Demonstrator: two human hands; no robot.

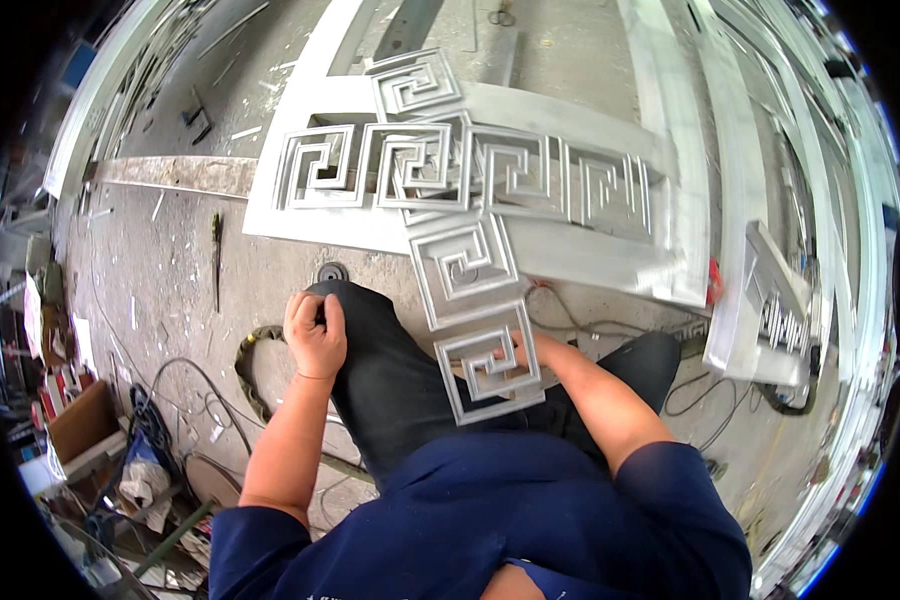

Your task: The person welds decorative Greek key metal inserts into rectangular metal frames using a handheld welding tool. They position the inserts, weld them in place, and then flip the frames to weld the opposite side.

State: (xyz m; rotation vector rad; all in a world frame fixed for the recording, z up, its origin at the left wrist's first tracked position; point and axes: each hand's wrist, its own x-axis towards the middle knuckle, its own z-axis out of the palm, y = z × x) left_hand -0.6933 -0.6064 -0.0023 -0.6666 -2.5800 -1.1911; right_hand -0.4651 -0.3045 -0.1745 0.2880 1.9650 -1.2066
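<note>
My right hand (530, 352) is partly hidden behind the near end of a long silver metal fretwork strip (479, 313), its fingers showing through the openings as they grip it. This strip has square spiral patterns and slants from my lap up and away. Farther off, it lies across a second fretwork strip (568, 180) of the same pattern, which runs crosswise in the opening of a large pale metal frame (570, 255). My left hand (315, 337) is by my left knee, its fingers loosely curled with nothing visible in them.
A long thin tool (216, 265) and a small round disc (331, 272) lie on the floor. Cables (210, 400) trail at the left. More pale metal bars (740, 130) stretch along the right, with a short metal piece (770, 310) beside them. Scraps and clutter fill the left edge.
</note>
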